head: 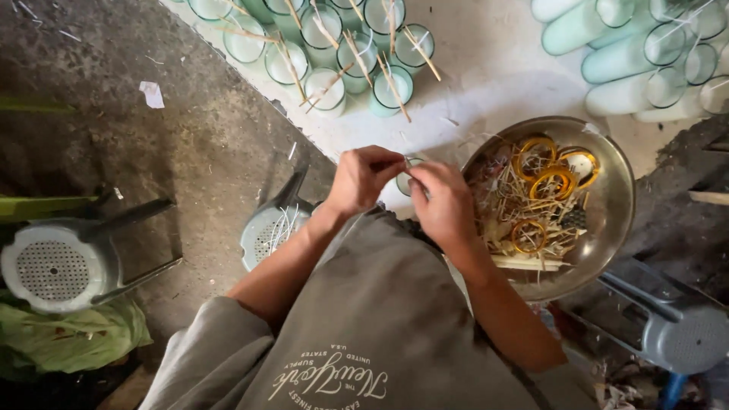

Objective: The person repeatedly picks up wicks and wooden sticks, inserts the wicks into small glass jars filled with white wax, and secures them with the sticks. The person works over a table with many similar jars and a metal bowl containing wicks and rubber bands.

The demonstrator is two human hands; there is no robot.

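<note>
Thin wick (408, 168) is being pinched between the fingertips of both hands, just above a small glass (405, 182) that is mostly hidden behind them. The left hand (363, 179) is curling its fingers tightly, thumb and forefinger closed on the wick's end. The right hand (443, 203) is meeting it from the other side, fingers narrowed to a pinch on the same strand. Whether the glass itself is being touched cannot be told.

The work is taking place over a white sheet (486, 68) spread on the rough grey floor (190, 144), close to the sheet's near edge. A round metal bowl (615, 205) is sitting just beside the right hand, at the sheet's near right corner; it is holding loose wicks and sticks (524, 228) and several yellow tape rolls (553, 182).

Along the sheet's far edge, a cluster of upright glasses filled with white wax (326, 83) is standing, each with a wooden stick (395, 91) lying across the rim. At the far right corner, more pale green glasses (623, 57) are lying on their sides in a pile.

A grey plastic stool (273, 224) is lying tipped just left of the left forearm. A second stool (57, 262) is lying well apart at the left, and a third (683, 334) at the lower right.
</note>
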